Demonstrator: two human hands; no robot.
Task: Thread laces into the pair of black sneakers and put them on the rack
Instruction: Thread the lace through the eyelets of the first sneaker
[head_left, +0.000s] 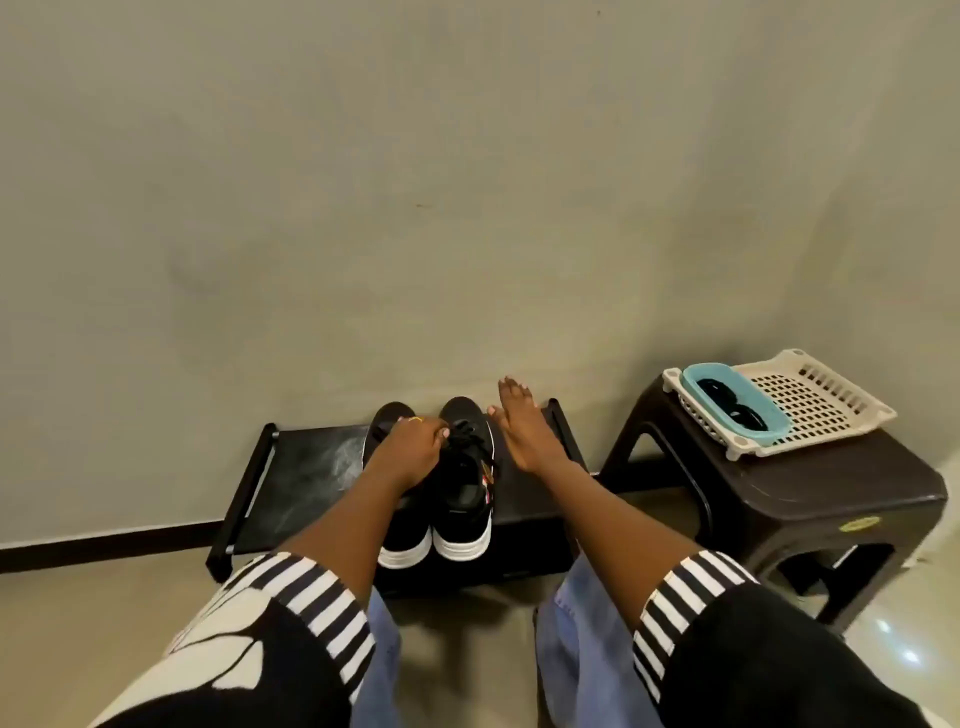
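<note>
Both black sneakers (447, 488) sit mid-rack (291, 478) — left hand (410, 449) fingers closed on their laces (467, 441), right hand (524, 431) spread open — near the rack's right edge.

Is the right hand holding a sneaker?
No, the right hand is open and flat beside the right sneaker, gripping nothing.

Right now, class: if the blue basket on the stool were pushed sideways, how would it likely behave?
The blue basket looks like thin plastic, so probably light. It sits in the slotted cream tray, whose raised rim may stop it sliding out. It is low and wide, so unlikely to tip.
</note>
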